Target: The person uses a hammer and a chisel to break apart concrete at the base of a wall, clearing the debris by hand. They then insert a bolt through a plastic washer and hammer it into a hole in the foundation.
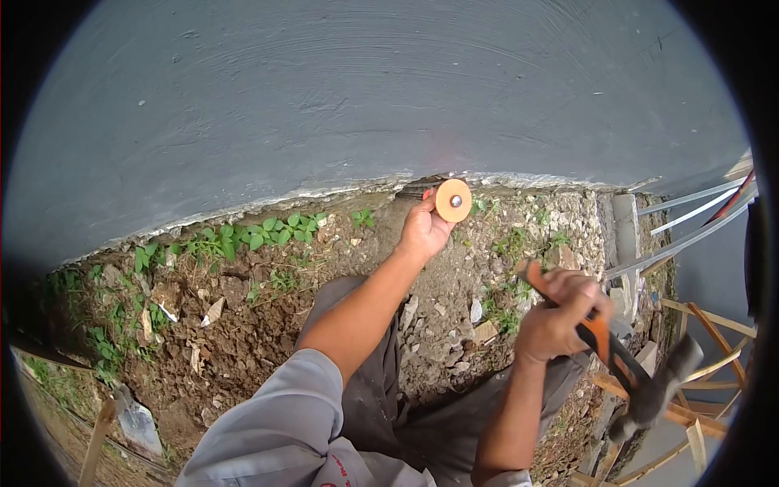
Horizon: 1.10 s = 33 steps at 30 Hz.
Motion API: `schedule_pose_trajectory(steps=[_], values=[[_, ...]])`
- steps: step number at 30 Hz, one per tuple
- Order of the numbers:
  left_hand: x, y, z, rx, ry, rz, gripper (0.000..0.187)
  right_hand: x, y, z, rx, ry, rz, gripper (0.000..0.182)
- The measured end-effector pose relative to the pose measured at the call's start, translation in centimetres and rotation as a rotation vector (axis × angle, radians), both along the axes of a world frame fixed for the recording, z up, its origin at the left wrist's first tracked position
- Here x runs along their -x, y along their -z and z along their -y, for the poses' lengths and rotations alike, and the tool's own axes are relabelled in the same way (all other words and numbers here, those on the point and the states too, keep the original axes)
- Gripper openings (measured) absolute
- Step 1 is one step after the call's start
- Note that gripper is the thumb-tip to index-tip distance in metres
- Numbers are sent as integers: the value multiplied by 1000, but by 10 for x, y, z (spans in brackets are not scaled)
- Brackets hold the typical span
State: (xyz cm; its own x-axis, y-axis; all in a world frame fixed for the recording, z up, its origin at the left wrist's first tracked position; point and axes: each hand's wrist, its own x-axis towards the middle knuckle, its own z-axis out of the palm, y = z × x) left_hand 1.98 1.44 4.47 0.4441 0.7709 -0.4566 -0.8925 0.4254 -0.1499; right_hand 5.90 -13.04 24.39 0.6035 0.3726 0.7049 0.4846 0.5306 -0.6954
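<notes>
My left hand (425, 232) is closed around a chisel (455, 201) with a round orange hand guard. Its metal striking end faces up toward me, while the blade is hidden behind the guard and my fingers. The chisel is close to the ragged bottom edge of a grey wall (389, 105). Lower on the right, my right hand (560, 316) grips a claw hammer (649, 398) by its black and orange handle. The hammer's head is tilted down to the right, slightly blurred and well apart from the chisel.
Rubble and loose soil (243, 325) cover the ground around my legs. Green weeds (268, 231) grow along the wall's foot. Pale pipes or cables (690, 235) jut in at the right, above wooden slats (714, 381). At lower left lies a spade (138, 422).
</notes>
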Motion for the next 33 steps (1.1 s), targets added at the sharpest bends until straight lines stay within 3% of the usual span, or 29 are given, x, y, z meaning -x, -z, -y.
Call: schedule_pose_trajectory(steps=[1,2,3,5,9,12,14,16,18,19,20,21,24,26,30,33], values=[[-2,5,-3,-13,4,3,28,13,48,14,533,17,-189,27],[-4,15,-7,-59,17,-1,29,4,92,16,1025,-173,-137,22],[-7,26,-7,-97,32,-6,30,-12,130,28,1326,-279,-359,19],[2,9,-17,-146,16,-13,32,4,112,41,1142,-276,-543,19],[3,14,-8,-86,-4,-2,34,-4,18,48,884,-203,-265,18],[-3,7,-4,-54,11,-15,32,-21,-55,32,296,-215,-30,17],[-2,5,0,-44,17,-41,31,-30,-78,17,-11,-200,74,20],[1,5,-1,-26,15,32,16,-20,-71,3,-157,-85,62,19],[2,11,-3,-78,24,26,16,4,11,-5,68,18,-76,20],[2,11,-5,-106,25,29,22,7,66,13,581,-117,-319,24],[1,12,-5,-134,28,34,29,-18,130,24,1084,-196,-23,21],[-1,10,-4,-106,21,-35,30,-5,128,25,1307,-262,-263,16],[0,11,-2,-85,3,-81,31,11,94,45,1204,-321,-446,15],[-1,11,-5,-104,7,-54,31,10,53,47,1039,-283,-354,16],[-2,16,-5,-123,21,-26,31,-10,-49,32,345,-199,-71,19],[1,8,-1,-96,19,-16,24,-27,-77,8,-73,-110,69,18]])
